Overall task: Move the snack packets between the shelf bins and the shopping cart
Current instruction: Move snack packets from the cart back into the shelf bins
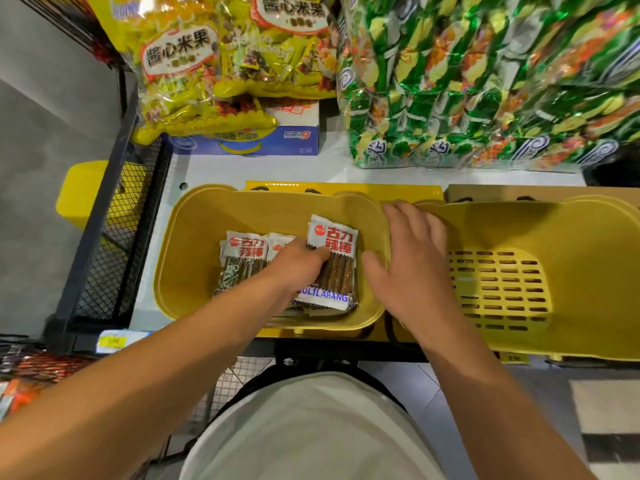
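Two yellow plastic bins sit side by side on the white shelf. The left bin [194, 244] holds several white snack packets of brown sticks. My left hand [298, 263] reaches into it and grips the top packet [337, 268] near its upper left edge. More packets [242, 258] lie flat to the left of that hand. My right hand [412, 261] lies open across the rims where the two bins meet, fingers straight. The right bin [498, 285] shows only its slotted floor, with no packets in it.
Large yellow snack bags [207, 64] and green multipacks [485, 81] stand at the back of the shelf, with a blue box [242, 142] under the yellow bags. A black wire cart or rack [114, 237] stands at the left. Red packets [31, 375] show at the lower left.
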`<state>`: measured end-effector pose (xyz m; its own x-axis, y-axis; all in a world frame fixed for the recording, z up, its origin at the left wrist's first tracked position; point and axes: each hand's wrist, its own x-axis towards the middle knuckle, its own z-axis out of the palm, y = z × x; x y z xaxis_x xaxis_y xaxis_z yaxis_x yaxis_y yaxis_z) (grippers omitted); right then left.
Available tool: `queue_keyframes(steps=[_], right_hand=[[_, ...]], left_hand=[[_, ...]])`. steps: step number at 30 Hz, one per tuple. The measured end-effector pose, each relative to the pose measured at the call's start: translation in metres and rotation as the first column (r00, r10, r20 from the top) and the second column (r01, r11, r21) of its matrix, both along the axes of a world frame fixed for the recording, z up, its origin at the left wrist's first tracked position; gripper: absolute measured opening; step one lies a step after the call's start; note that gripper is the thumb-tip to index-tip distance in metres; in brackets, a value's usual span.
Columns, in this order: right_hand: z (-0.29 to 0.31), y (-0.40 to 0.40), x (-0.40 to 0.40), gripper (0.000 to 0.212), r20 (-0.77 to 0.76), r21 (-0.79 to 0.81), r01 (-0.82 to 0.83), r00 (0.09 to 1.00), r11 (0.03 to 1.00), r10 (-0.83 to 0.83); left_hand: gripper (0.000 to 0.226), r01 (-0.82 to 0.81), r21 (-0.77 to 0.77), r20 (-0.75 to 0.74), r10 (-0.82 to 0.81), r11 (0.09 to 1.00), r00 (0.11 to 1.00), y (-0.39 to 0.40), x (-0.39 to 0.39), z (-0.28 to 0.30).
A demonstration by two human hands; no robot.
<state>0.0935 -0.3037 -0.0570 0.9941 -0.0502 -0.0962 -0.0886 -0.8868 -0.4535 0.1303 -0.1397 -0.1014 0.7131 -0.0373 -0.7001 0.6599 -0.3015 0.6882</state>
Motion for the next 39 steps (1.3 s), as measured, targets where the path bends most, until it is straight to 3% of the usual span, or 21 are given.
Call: queue_keyframes(steps=[5,10,13,19,26,29,34,39], right_hand=[[-0.006,0.001,-0.002,0.072,0.013,0.063,0.007,1.0,0.998,-0.008],[-0.009,0.006,-0.002,0.078,0.003,0.082,0.029,1.0,0.996,-0.029],[-0.011,0.006,-0.001,0.078,0.007,0.088,0.029,1.0,0.996,-0.03],[-0.011,0.005,0.0,0.077,-0.01,0.125,0.024,1.0,0.992,-0.023],[-0.01,0.011,0.0,0.079,-0.015,0.11,0.046,0.999,0.993,-0.045],[-0.008,0.012,-0.001,0.079,-0.019,0.089,0.052,0.999,0.995,-0.05],[0.001,0.014,-0.006,0.069,0.053,0.063,0.003,0.999,0.998,-0.006],[0.015,0.027,-0.013,0.065,0.101,0.176,-0.248,0.967,0.953,0.233]], left_hand=[[0.029,0.086,0.209,0.005,-0.089,0.974,0.996,-0.016,0.003,-0.017],[0.039,0.346,0.46,0.045,-0.411,0.818,0.911,-0.014,0.003,-0.011],[0.044,0.384,0.573,0.054,-0.501,0.724,0.864,-0.006,0.002,-0.004],[0.015,0.432,0.553,0.04,-0.541,0.713,0.84,0.005,-0.001,-0.006],[0.034,0.412,0.512,0.07,-0.515,0.754,0.854,0.007,-0.001,-0.009],[0.037,0.424,0.534,0.055,-0.53,0.731,0.846,0.007,-0.001,-0.007],[0.059,0.298,0.612,0.147,-0.476,0.732,0.867,0.012,-0.009,0.015],[0.035,-0.162,0.516,0.545,-0.176,0.841,0.82,0.03,-0.049,0.058]])
